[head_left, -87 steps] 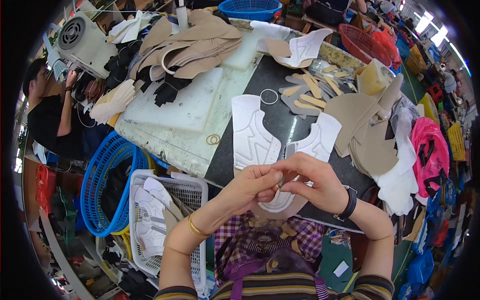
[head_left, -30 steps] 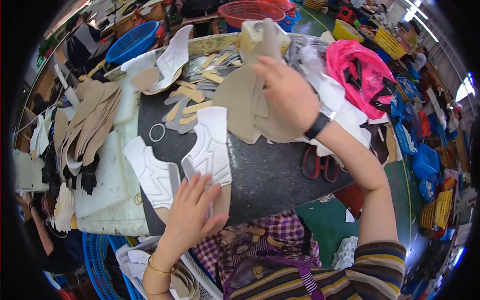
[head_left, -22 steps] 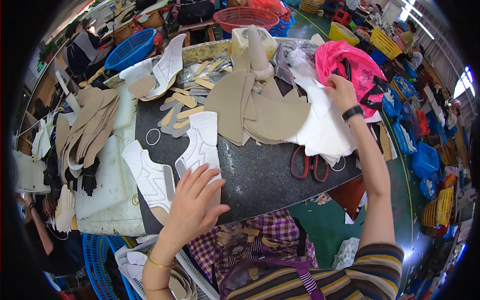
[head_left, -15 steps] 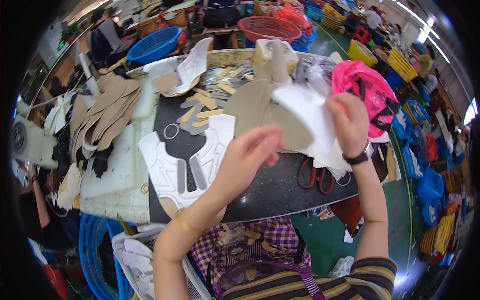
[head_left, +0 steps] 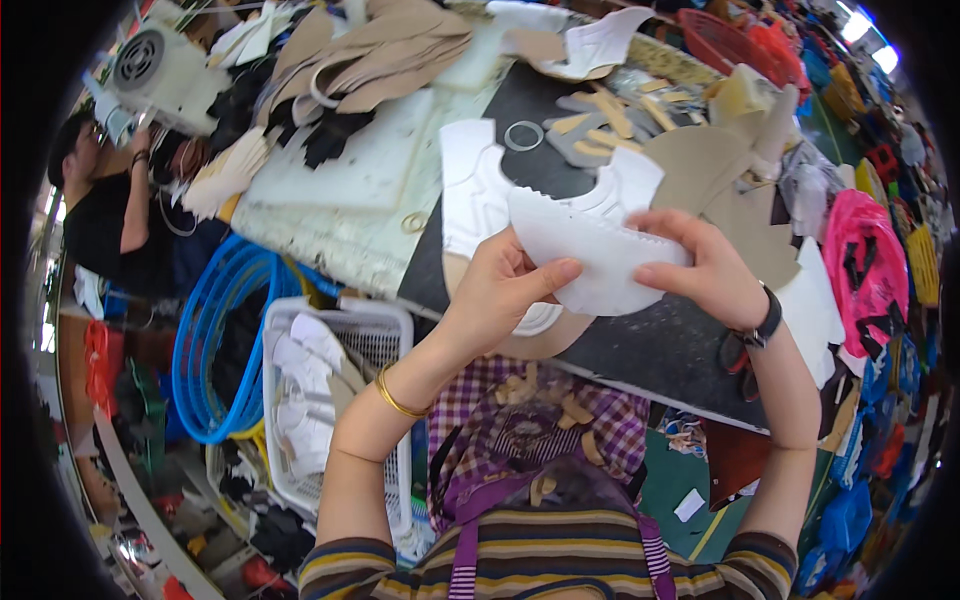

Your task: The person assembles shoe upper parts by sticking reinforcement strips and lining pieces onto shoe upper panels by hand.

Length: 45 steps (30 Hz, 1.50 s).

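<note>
Between my hands is a white, curved shoe piece [head_left: 600,265] with a toothed upper edge, thin like a sheet. Its left side is pinched by my left hand [head_left: 508,285], thumb on top. At the right, my right hand [head_left: 705,268] grips it between thumb and fingers. Below and behind it, a white shoe upper [head_left: 468,185] with raised lines lies on the black tabletop [head_left: 660,345], partly hidden by the held piece and my left hand. Beige flat pieces [head_left: 700,165] lie farther right. Red-handled scissors [head_left: 733,352] show partly beside my right wrist.
Tan and grey strips [head_left: 612,118] and a clear ring [head_left: 523,136] lie behind the upper. Stacked beige pieces [head_left: 400,60] cover the far left. A white basket [head_left: 400,340] of white pieces stands below left, by blue baskets [head_left: 185,370]. A pink bag [head_left: 868,255] hangs right; another person [head_left: 110,205] works left.
The white piece has come from the right, where my right hand held it, to the middle in front of me. My left hand now grips it too. The view has turned left and down.
</note>
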### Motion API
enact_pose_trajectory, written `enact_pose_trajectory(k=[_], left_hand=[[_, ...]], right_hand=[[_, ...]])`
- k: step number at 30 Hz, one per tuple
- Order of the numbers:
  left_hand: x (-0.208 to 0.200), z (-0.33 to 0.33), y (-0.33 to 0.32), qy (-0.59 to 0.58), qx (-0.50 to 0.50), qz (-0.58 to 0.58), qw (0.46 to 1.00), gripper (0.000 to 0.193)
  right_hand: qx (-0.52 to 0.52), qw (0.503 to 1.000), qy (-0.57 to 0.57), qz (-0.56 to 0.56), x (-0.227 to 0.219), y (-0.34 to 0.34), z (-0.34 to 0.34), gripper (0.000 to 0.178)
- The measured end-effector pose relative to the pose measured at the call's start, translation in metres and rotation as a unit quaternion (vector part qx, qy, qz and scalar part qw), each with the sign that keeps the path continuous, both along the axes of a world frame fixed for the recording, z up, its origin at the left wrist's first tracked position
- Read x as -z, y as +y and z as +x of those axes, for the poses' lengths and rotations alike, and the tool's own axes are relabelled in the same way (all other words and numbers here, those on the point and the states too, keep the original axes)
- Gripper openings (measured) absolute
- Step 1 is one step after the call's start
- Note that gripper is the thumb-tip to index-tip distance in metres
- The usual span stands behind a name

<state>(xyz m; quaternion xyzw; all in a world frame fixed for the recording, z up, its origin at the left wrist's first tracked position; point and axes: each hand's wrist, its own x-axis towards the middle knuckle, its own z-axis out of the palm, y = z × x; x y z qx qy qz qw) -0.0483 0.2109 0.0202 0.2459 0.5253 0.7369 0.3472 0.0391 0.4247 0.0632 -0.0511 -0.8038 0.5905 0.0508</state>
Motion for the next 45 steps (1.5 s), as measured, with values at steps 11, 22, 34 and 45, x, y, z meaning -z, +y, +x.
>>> enact_pose_trajectory(k=[11, 22, 34, 45], left_hand=[[0.026, -0.038, -0.074, 0.335, -0.091, -0.314, 0.884, 0.013], [0.022, -0.06, -0.072, 0.469, -0.004, -0.302, 0.83, 0.014], [0.048, -0.002, -0.08, 0.726, -0.035, -0.028, 0.687, 0.029], [0.063, -0.014, -0.076, 0.691, 0.039, -0.053, 0.72, 0.047]], right_hand=[[-0.149, 0.922, -0.339, -0.111, 0.052, -0.048, -0.024, 0.027], [-0.095, 0.931, -0.342, -0.083, 0.051, -0.06, -0.023, 0.027], [-0.061, 0.934, -0.343, -0.085, 0.049, -0.064, -0.02, 0.029], [-0.07, 0.931, -0.354, -0.055, 0.044, -0.056, -0.019, 0.028]])
